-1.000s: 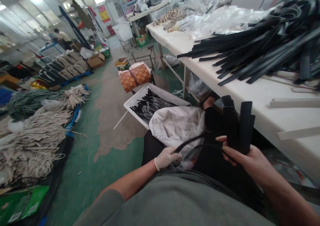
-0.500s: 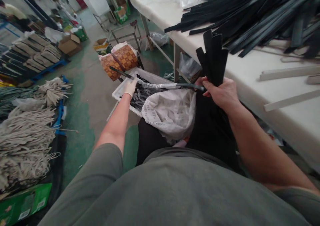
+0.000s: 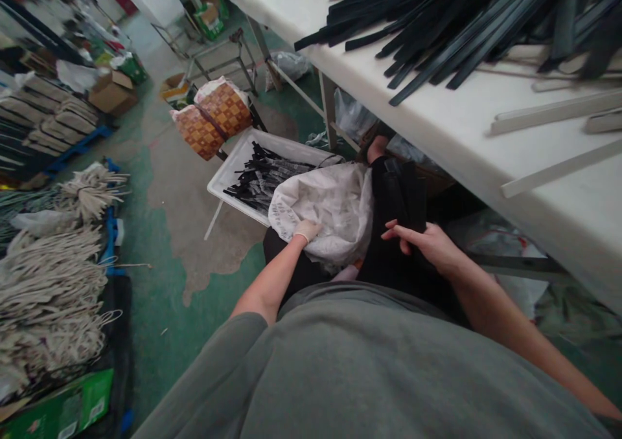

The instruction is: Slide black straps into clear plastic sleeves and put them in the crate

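My left hand, in a pale glove, reaches into the mouth of a white sack on my lap. Its fingers blend into the sack, so what they hold, if anything, is unclear. My right hand grips a bundle of flat black strips, held upright over my right thigh, with the index finger stretched out to the left. Just beyond the sack, a white plastic tub holds many black strips, some wrapped in whitish material.
On the right, a white-covered table bears a heap of long black strips and pale bars. A checkered cushion roll sits behind the tub. Beige cord bundles lie at left, near a cardboard box.
My left hand has let go of the partly wrapped black strip and come back to the sack; that strip no longer stretches between my hands. My right hand has lowered its bundle.
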Motion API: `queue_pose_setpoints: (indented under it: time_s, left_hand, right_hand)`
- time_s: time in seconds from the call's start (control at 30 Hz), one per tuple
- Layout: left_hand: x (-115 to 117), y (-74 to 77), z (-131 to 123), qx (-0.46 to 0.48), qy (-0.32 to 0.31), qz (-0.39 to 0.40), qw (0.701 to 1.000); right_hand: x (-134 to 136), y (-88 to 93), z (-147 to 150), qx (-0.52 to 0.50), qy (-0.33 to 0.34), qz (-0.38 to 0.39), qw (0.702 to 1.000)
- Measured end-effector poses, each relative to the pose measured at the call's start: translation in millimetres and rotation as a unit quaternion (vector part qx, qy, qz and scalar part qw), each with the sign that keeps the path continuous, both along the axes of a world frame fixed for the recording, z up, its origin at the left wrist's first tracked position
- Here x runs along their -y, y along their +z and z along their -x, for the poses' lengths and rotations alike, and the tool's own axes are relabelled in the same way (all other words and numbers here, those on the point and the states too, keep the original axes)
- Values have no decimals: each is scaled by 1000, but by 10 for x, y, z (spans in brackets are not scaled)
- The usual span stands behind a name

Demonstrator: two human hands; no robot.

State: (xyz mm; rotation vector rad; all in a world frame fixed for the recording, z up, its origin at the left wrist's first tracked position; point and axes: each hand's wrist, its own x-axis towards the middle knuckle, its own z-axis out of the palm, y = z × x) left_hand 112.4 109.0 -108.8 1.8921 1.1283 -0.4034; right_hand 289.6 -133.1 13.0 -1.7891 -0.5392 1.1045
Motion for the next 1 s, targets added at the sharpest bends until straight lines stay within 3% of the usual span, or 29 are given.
queue_pose_setpoints:
  time_s: [0.1,0.23,0.37,0.43,0.6,0.77,0.87,1.0]
  left_hand:
    - [-11,126,64,27,46,10,999]
    - [81,438,310,118,107,61,985]
    - [260,836,546,298,232,167,911]
    - [353,1029,592,347,230,153,896]
    - [567,1349,504,356,140,132,914]
    - [734,1370,327,354,46,180,917]
    - [780,1288,314,332,43,220,916]
    - [745,1183,490,295,65,260,917]
  right_hand:
    - [21,9,-32,-11,-19,-8,1000]
    - [-14,43,-36,-52,-20,-15,998]
    - [-103,76,41,-114,-17,-41,992]
    - [-174,126,114,-133,-3,-62,989]
    - [-397,351,380,-158,78,-127,976]
    - [-639,476,587,-135,120,-161,970]
    - [-787,444,562,-117,58,-162,978]
    - [-923,365,358,-62,-26,-167,984]
